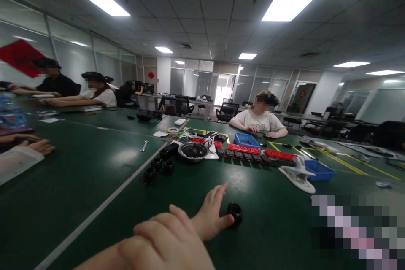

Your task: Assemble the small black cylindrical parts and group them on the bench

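My left hand (210, 215) reaches forward over the green table (268, 228), fingers stretched out and apart. Its thumb tip touches a small black round part (235, 213) that stands alone on the mat. My right hand (164, 240) is close to the camera. Its fingers curl over my left wrist, which comes in from the bottom left. Nothing else shows in either hand.
Three more black round parts (157, 168) stand ahead on the left, by a white line (95, 215). Beyond are a metal bowl (193, 151), red power strips (245, 148), two blue trays (320, 170), a white clamp (297, 176) and a wrench (144, 145). A person (259, 121) sits opposite, and another person's hand (36, 146) rests at left.
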A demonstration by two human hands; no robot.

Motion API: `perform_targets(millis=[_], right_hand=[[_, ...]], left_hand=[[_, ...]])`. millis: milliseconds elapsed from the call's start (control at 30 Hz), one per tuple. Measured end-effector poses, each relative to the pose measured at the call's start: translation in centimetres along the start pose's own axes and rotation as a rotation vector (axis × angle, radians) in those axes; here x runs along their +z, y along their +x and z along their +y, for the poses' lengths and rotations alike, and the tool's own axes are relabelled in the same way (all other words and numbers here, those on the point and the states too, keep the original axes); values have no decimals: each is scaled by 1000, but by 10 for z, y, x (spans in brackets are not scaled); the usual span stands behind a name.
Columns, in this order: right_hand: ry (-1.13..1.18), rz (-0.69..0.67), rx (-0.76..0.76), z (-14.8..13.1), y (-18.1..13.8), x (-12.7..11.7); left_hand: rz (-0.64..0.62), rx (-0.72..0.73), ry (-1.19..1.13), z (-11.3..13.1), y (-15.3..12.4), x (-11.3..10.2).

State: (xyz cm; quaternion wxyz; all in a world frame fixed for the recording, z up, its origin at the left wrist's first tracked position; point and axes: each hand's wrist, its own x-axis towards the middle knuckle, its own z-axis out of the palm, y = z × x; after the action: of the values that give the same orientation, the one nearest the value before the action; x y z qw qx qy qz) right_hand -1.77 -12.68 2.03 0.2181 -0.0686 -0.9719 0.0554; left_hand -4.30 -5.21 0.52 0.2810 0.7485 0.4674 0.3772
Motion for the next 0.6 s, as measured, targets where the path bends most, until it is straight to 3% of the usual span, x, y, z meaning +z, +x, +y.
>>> perform_targets(millis=[67,167,300,400,500,600], right_hand=[[-69,3,57,-2,12,14],[-218,38,85,-6,4,30],[-308,137,-57,-4,-23,30],[-285,104,-134,-4,-45,22],[-162,72,-42,-8,-70,4],[93,-5,83,-7,-98,-36]], left_hand=[[6,97,63,-1,-2,-2],[111,154,121,-4,-4,-3],[233,122,106,-7,-4,1],[218,158,133,-6,-5,4],[240,149,145,-7,-6,1],[309,133,180,-12,-4,-7]])
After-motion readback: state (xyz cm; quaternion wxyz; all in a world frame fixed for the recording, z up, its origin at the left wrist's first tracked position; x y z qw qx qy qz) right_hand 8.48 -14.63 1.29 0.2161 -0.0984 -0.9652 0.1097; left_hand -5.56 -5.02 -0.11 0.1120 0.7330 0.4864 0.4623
